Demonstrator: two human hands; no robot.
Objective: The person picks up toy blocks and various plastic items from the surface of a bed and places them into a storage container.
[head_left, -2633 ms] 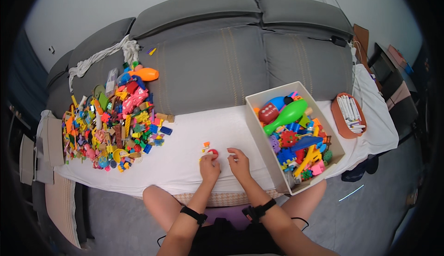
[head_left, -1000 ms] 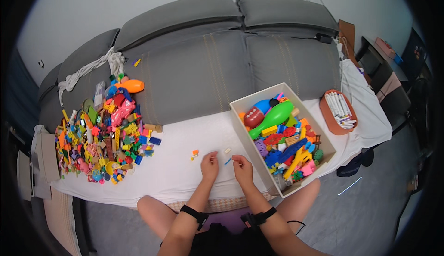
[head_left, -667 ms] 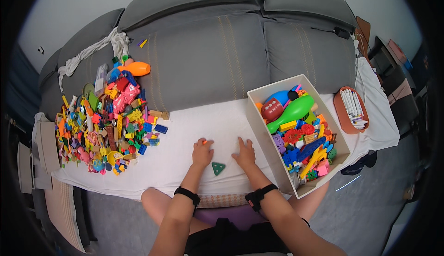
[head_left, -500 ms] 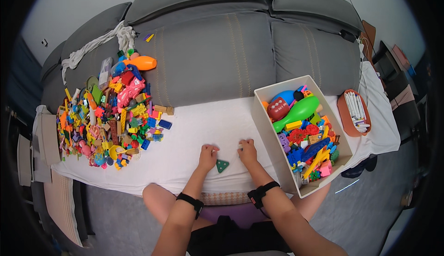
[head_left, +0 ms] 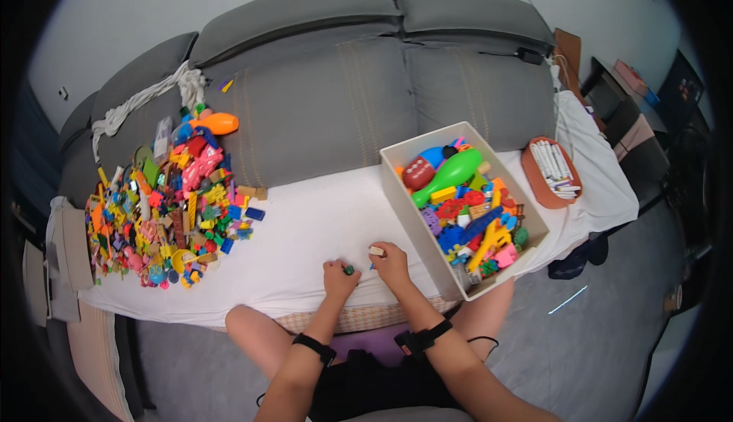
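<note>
My left hand (head_left: 338, 280) is closed just above the white sheet, its fingers pinching a dark green toy piece (head_left: 349, 270). Only a small part of that piece sticks out past the fingertips. A short distance to the right, my right hand (head_left: 393, 263) grips a small cream-coloured block (head_left: 376, 251) between thumb and fingers. A speck of blue shows below its fingertips, too small to name. The two hands are apart and face each other over the sheet.
A large heap of mixed toys (head_left: 168, 223) spreads on the left. At right stands a cream bin (head_left: 418, 227) full of toys, with a green bowling pin (head_left: 450, 178) on top. Beyond it sits an orange basket (head_left: 542, 184) of white markers. The grey sofa back (head_left: 313, 109) runs behind.
The green triangle that lay on the sheet between my hands is gone from there, and a green piece is now in my left hand. The cream block now shows in my right. The view has shifted.
</note>
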